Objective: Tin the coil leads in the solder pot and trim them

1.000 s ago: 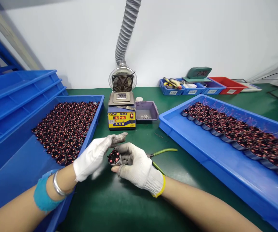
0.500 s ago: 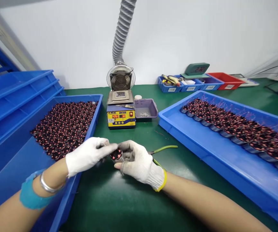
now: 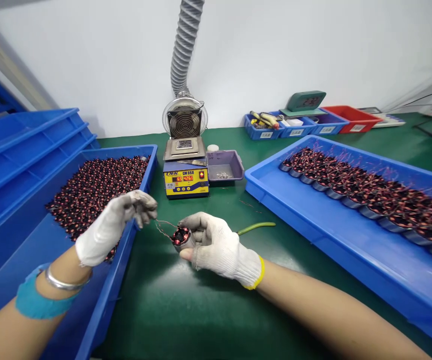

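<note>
My right hand (image 3: 219, 247), in a white knit glove, grips a small round coil part (image 3: 180, 236) with red-black copper windings above the green table. My left hand (image 3: 116, 225), also gloved, is pinched on a thin wire lead (image 3: 162, 225) that runs from its fingertips to the coil. The left hand hovers over the right rim of the left blue tray (image 3: 140, 200), which holds several more such coils (image 3: 99, 187).
A yellow-blue solder pot (image 3: 184, 172) with a fan and grey exhaust hose stands behind the hands, a purple dish (image 3: 225, 166) beside it. Green-handled pliers (image 3: 256, 227) lie right of my right hand. A right blue tray (image 3: 313, 225) holds rows of coils. Empty blue trays stack far left.
My left hand has drawn away to the left from the coil, pulling a wire lead out straight. The right hand keeps the coil in about the same spot.
</note>
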Available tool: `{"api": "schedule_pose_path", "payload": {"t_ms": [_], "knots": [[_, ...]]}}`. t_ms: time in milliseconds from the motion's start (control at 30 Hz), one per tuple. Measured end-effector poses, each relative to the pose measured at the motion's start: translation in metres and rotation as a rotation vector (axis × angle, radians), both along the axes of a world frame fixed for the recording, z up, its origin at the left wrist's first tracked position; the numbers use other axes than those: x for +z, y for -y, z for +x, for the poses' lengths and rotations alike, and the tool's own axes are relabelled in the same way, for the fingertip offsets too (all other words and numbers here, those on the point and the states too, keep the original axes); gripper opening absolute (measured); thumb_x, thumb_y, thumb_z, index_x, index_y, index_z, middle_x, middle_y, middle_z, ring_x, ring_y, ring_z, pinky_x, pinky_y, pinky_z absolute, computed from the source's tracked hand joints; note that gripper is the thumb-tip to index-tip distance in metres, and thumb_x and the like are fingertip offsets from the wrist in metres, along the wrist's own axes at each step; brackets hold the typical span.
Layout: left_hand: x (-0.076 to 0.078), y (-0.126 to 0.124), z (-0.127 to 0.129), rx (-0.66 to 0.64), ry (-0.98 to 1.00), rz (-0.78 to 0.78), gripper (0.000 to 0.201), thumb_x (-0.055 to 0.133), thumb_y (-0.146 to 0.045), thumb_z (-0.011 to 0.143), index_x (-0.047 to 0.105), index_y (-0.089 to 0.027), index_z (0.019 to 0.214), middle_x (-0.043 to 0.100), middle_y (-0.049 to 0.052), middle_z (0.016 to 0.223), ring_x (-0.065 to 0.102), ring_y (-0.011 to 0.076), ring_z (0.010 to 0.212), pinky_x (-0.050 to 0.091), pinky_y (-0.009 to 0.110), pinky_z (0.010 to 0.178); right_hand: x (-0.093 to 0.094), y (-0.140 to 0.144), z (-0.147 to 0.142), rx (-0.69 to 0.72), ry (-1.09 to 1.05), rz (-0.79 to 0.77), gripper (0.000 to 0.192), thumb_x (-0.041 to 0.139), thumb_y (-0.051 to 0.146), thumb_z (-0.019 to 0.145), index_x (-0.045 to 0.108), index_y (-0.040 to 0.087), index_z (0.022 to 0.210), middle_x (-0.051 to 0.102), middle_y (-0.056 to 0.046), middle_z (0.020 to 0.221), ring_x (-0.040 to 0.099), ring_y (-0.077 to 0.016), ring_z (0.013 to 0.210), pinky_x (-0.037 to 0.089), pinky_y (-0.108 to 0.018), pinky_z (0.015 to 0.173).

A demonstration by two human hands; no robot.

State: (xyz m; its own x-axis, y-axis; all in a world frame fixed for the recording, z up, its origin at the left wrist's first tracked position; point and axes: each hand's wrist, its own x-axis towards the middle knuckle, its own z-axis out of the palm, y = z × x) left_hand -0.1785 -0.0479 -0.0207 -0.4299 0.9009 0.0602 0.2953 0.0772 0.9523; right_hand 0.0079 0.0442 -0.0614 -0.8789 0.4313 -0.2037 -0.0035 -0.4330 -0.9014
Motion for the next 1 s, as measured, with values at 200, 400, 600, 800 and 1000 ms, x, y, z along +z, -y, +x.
{"api": "schedule_pose_path", "payload": {"t_ms": [200,400,600,800,1000], "knots": [[0.001,0.003,0.030,-0.110,-0.229,-0.156,0.034,0.064,-0.042,0.076,0.053,-0.017,0.055,0.052,-0.003,0.054,0.046,0.0095,0.054,0.039,0.022,0.053,0.002,0.002,0.003,0.101,0.042,0.111,0.044,0.072,0.012,0.051,0.053,0.016,0.091,0.061,0.002,0.069,0.056,-0.0089,0.057,0.046,-0.021,0.052],[0.006,-0.001,0.013,0.035,-0.002,-0.101,0.032,0.061,-0.033,0.077,0.053,-0.017,0.050,0.053,-0.002,0.048,0.048,0.0101,0.048,0.040,0.023,0.051,-0.003,0.000,0.006,0.206,0.047,0.182,0.043,0.072,0.013,0.053,0.056,0.015,0.093,0.061,0.001,0.069,0.056,-0.0086,0.059,0.045,-0.021,0.054],[0.008,0.003,-0.001,-0.218,0.092,-0.228,0.038,0.054,-0.042,0.080,0.051,-0.018,0.052,0.050,-0.003,0.045,0.043,0.0097,0.043,0.036,0.024,0.046,-0.003,-0.003,0.005,0.156,0.006,0.178,0.042,0.070,0.014,0.053,0.054,0.014,0.092,0.058,0.003,0.066,0.051,-0.0065,0.054,0.042,-0.019,0.049],[0.020,0.010,0.004,-0.362,-0.124,-0.470,0.034,0.063,-0.038,0.075,0.052,-0.017,0.051,0.053,-0.003,0.048,0.043,0.0080,0.047,0.034,0.021,0.047,0.000,-0.008,0.003,0.091,-0.004,0.267,0.045,0.067,0.015,0.053,0.054,0.014,0.096,0.058,0.002,0.072,0.050,-0.0068,0.054,0.043,-0.021,0.049],[0.033,0.024,-0.028,-0.199,0.011,-0.354,0.034,0.065,-0.039,0.071,0.050,-0.018,0.049,0.047,-0.004,0.043,0.040,0.0077,0.040,0.034,0.021,0.042,-0.001,-0.014,0.002,0.094,0.036,0.396,0.052,0.065,0.017,0.056,0.058,0.013,0.107,0.057,0.001,0.075,0.050,-0.0082,0.058,0.044,-0.023,0.053]]}}
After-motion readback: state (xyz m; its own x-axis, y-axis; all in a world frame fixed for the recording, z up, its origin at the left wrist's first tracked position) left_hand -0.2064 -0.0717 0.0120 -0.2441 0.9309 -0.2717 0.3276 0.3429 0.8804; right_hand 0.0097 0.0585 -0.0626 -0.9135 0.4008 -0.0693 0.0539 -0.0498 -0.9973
